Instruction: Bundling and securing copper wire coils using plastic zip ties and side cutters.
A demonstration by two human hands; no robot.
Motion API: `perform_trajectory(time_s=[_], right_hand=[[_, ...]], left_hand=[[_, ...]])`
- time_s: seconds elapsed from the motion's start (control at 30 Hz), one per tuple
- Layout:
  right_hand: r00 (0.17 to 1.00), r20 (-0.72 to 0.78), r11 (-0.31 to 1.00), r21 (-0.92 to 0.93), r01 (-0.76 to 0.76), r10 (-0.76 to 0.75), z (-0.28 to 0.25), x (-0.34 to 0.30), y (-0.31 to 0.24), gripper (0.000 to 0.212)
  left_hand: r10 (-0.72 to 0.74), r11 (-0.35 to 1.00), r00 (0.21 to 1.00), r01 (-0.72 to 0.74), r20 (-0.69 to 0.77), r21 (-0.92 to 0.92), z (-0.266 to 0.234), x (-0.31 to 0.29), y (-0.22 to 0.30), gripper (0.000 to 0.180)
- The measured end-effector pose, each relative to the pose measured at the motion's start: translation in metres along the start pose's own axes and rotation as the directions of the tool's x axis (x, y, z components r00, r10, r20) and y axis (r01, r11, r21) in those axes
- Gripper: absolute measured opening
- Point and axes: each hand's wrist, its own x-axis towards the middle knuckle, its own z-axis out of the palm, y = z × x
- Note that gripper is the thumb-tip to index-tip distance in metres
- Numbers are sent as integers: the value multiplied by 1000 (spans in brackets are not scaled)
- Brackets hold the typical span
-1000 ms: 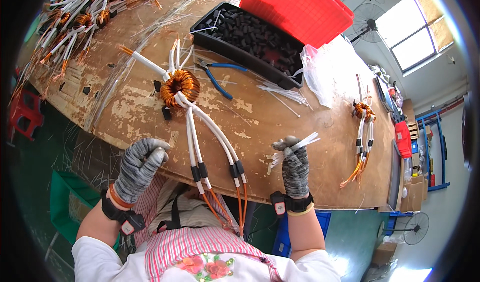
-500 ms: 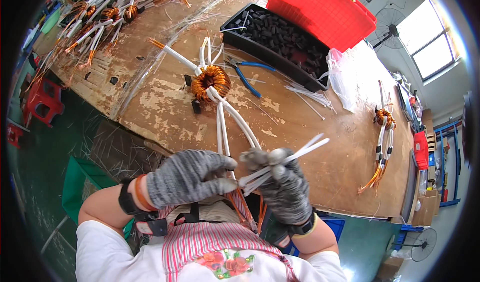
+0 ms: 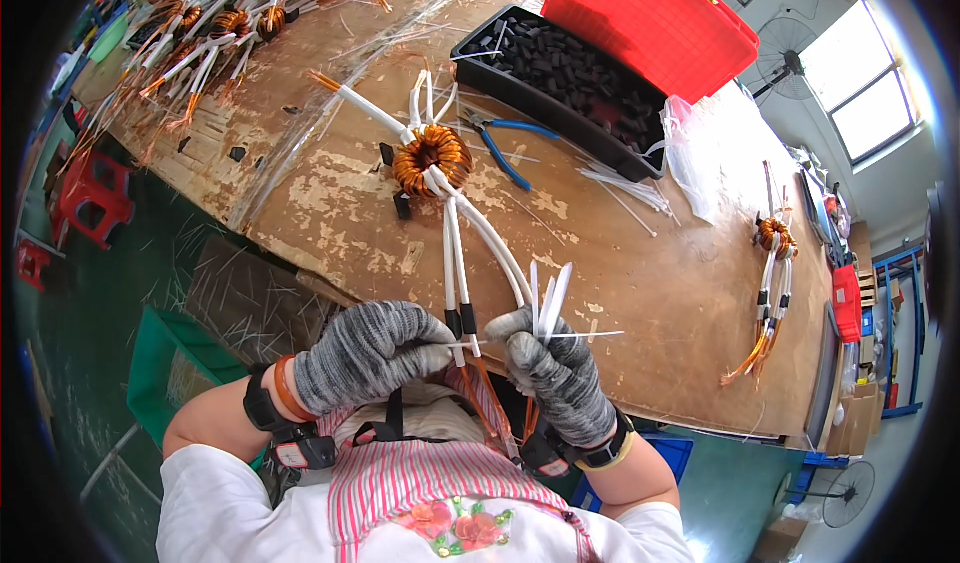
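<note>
Head view: the toroidal coil, copper-wound, rests on the desk forward of both hands. Its white-sleeved leads run toward the operator and over the near edge of the desk. Black sleeves are fitted on the left pair of leads, between the hands.

Left hand, gloved: grip closed, fingertips pinching the end of a cable tie. The tie crosses the left pair just below the black sleeves; whether it passes in front or behind cannot be told.

Right hand, gloved: grip closed on a bundle of white cable ties, ends projecting upward.

Blue-handled cutters lie right of the coil, near a black bin of short black pieces. Loose ties lie beside the bin. A second coil sits at far right.
</note>
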Motion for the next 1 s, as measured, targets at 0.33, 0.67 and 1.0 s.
perform_trajectory(time_s=[0.33,0.67,1.0], right_hand=[[989,-137,991,-126,36,-53,-17,-2,26,16],[998,56,1000,-14,14,-13,-14,10,46,16],[1000,5,999,-36,-28,28,-24,6,57,26]], left_hand=[[-233,784,921,367,311,-501,21,2,-56,43],[-45,979,986,75,158,-190,38,7,-68,30],[310,821,945,-211,-103,530,23,-5,-55,21]])
